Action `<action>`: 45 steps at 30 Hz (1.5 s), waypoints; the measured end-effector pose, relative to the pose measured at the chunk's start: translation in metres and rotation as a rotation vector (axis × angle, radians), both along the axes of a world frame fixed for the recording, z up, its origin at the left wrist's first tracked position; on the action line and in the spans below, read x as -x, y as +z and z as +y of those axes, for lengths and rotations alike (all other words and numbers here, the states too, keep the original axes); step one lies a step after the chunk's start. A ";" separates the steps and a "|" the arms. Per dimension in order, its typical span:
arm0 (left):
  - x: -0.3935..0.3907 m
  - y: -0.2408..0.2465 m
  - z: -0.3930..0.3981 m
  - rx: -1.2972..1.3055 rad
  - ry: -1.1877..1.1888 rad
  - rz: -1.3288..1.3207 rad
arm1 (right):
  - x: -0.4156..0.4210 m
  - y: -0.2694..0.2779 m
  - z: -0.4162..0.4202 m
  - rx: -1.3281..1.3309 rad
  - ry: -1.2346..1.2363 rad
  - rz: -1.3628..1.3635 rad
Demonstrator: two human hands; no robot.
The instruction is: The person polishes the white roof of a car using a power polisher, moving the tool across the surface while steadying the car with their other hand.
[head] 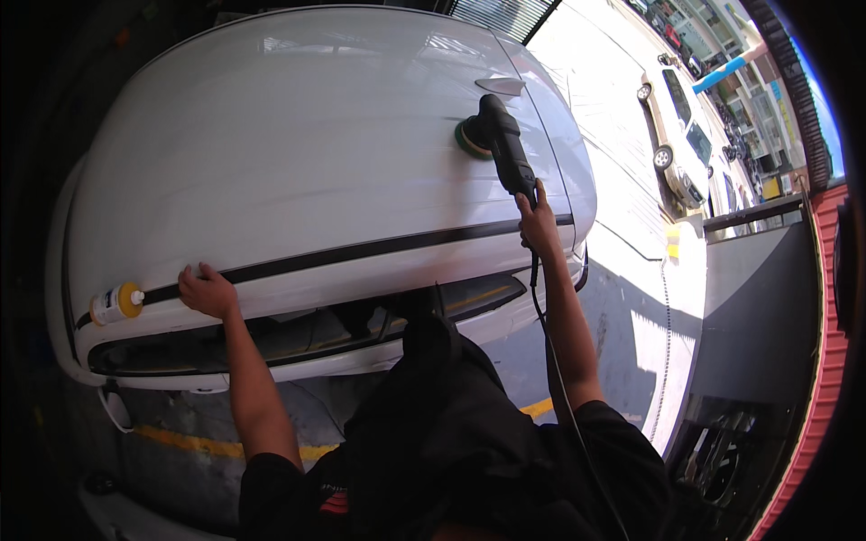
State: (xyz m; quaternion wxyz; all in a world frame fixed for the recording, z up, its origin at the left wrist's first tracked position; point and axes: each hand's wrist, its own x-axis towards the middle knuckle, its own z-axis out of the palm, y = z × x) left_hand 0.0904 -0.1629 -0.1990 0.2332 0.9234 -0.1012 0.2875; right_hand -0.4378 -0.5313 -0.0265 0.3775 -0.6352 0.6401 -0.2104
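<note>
My right hand (539, 223) grips the rear handle of a black corded car polisher (511, 149). The tool's round pad with a green edge (473, 140) is at the white car roof (291, 155), just below the shark-fin antenna (502, 86). Whether the pad is spinning cannot be told. My left hand (208, 291) rests at the black roof trim strip (338, 255) near the roof's left end, fingers spread and holding nothing. Left of it, a bottle with a yellow top part and white cap (116, 304) lies on its side along the roof edge.
The polisher's power cord (560, 368) runs down along my right arm. Below the roof edge are the car's side windows (284, 341) and a side mirror (116, 408). A yellow floor line (193, 443) crosses the ground. Outside at the right stands a parked light-coloured vehicle (683, 138).
</note>
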 end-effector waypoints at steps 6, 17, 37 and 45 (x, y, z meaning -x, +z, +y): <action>0.004 0.002 0.001 0.007 -0.030 0.040 | -0.058 0.002 0.042 0.017 0.219 0.058; -0.001 -0.004 0.006 -0.019 -0.004 0.036 | -0.080 0.012 0.039 -0.009 0.392 0.031; 0.003 0.005 0.003 0.024 -0.018 0.005 | -0.224 0.022 0.046 -0.083 0.737 0.010; 0.009 0.008 -0.007 0.064 -0.043 0.092 | -0.435 -0.017 0.082 0.233 1.089 -0.033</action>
